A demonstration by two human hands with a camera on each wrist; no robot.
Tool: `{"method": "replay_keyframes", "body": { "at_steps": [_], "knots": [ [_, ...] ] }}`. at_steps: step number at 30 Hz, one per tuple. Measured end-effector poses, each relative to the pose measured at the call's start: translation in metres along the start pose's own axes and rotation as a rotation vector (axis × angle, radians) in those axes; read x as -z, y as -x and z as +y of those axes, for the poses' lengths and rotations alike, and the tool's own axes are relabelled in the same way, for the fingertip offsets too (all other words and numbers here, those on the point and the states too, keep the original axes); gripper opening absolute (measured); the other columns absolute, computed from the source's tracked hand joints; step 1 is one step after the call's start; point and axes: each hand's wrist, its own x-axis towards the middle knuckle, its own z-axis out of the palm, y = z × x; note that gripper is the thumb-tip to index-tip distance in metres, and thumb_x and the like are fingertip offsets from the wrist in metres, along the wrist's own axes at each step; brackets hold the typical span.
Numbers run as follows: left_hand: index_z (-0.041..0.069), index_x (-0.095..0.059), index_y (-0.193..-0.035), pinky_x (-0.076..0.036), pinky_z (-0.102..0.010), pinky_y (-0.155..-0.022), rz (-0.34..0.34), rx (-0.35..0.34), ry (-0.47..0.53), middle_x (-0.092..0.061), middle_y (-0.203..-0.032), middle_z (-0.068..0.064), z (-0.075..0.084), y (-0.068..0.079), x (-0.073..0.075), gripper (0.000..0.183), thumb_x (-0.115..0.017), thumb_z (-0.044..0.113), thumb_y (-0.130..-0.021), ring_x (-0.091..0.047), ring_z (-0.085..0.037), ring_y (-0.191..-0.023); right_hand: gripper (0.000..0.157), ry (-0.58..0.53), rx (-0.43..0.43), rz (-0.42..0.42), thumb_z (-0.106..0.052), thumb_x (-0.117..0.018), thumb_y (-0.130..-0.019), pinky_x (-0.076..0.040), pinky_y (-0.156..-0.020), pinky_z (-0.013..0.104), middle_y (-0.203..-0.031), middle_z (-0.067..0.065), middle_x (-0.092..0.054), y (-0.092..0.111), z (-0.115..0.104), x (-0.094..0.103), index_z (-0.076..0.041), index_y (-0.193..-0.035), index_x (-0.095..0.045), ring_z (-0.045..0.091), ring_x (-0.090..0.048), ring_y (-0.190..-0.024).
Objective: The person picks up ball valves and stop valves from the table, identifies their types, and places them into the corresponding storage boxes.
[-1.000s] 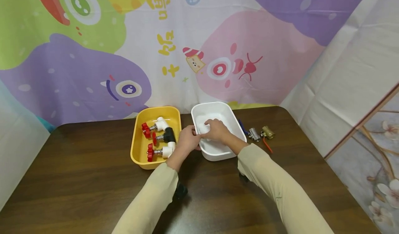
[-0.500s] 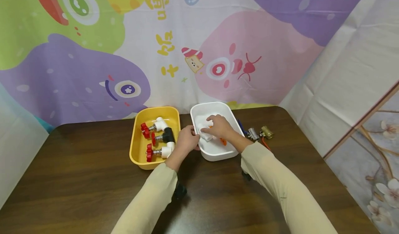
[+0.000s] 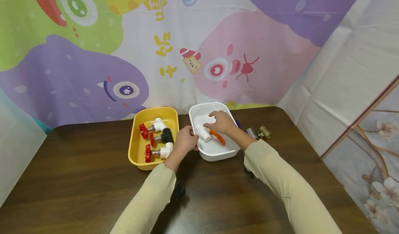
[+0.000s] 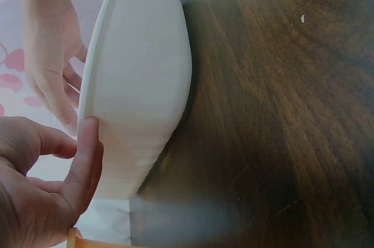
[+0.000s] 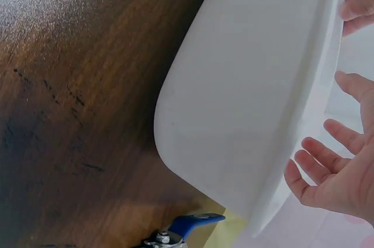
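Observation:
A white plastic ball valve [image 3: 204, 133] with an orange lever handle [image 3: 219, 137] lies in the white tray [image 3: 218, 156]. My left hand [image 3: 185, 140] pinches the tray's left rim, thumb and fingers on either side of it, as the left wrist view shows. Over the tray is my right hand [image 3: 222, 123], its fingers spread and loosely bent. Its fingertips overlap the valve's upper end in the head view. From the right wrist, the right hand [image 5: 345, 160] holds nothing, and its fingers stand apart near the tray's rim.
Left of the white tray stands a yellow tray [image 3: 133, 147] with three red-wheeled valves [image 3: 159, 137] in it. On the table right of the white tray lie a silver valve [image 3: 251, 133] with a blue lever and a brass valve [image 3: 265, 132]. A printed cloth [image 3: 174, 88] hangs behind.
My right hand has loosened from the white valve and drawn slightly right, so the valve and its orange lever now show on the tray's floor. The left hand keeps its place on the rim.

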Motion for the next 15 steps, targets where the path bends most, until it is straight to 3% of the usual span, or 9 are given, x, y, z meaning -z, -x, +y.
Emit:
{"method": "replay_keyframes", "body": {
  "at_steps": [15],
  "knots": [
    [-0.005, -0.048, -0.126, -0.059, -0.039, -0.060, -0.002, 0.026, 0.016, -0.058, -0.091, -0.016, -0.001, -0.002, -0.002, 0.041, -0.052, 0.006, -0.087, -0.059, -0.014, -0.048, 0.052, 0.000, -0.024, 0.023, -0.037, -0.064, -0.085, -0.049, -0.091, 0.042, -0.121, 0.017, -0.060, 0.001, 0.010, 0.020, -0.004, -0.124, -0.057, 0.029, -0.056, -0.110]
  ]
}}
